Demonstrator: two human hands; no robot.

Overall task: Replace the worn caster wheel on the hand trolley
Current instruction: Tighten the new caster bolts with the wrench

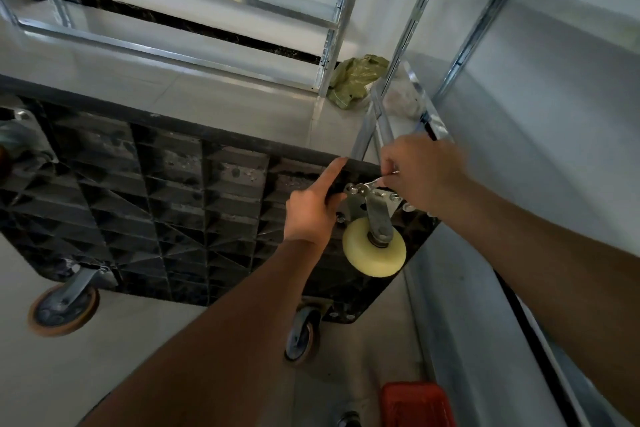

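Observation:
The black ribbed trolley deck [166, 204] stands tipped on its side with its underside facing me. A pale yellow caster wheel [374, 248] in a metal bracket sits at the deck's upper right corner. My right hand [420, 172] grips a small silver wrench [370, 185] whose head is on a bolt of the bracket's mounting plate. My left hand [313, 206] grips the deck's edge just left of the bracket, index finger stretched along the rim. Worn orange-rimmed casters are at the lower left [62, 310] and at the bottom [302, 333].
Metal shelving frames [332, 28] rise behind and to the right of the trolley. A crumpled green bag [356, 78] lies on the tiled floor by a shelf post. A red crate [417, 404] sits at the bottom edge near my right forearm.

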